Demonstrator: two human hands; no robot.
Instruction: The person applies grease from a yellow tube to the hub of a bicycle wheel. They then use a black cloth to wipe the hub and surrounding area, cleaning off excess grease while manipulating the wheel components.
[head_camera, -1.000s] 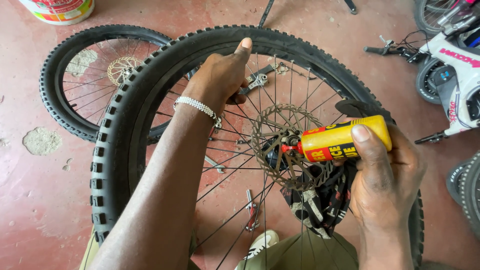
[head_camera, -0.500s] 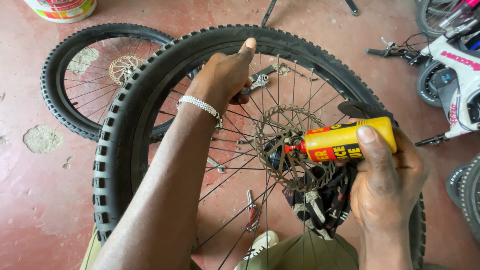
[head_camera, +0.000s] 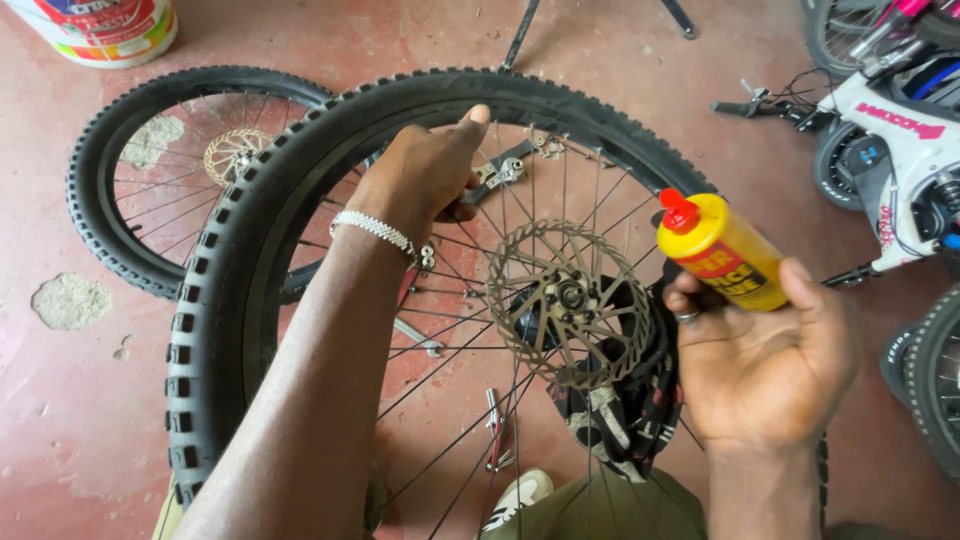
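Left hand (head_camera: 425, 175) gripping wheel (head_camera: 215, 300) upright on floor (head_camera: 60, 420); right hand (head_camera: 770, 350) closed round yellow bottle (head_camera: 722, 248), raised beside disc (head_camera: 568, 302). Risk: oil dripping onto disc, fouling braking.

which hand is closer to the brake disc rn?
Right. The right hand, holding the yellow bottle, sits just beside the brake disc; the left hand is up at the rim, farther away.
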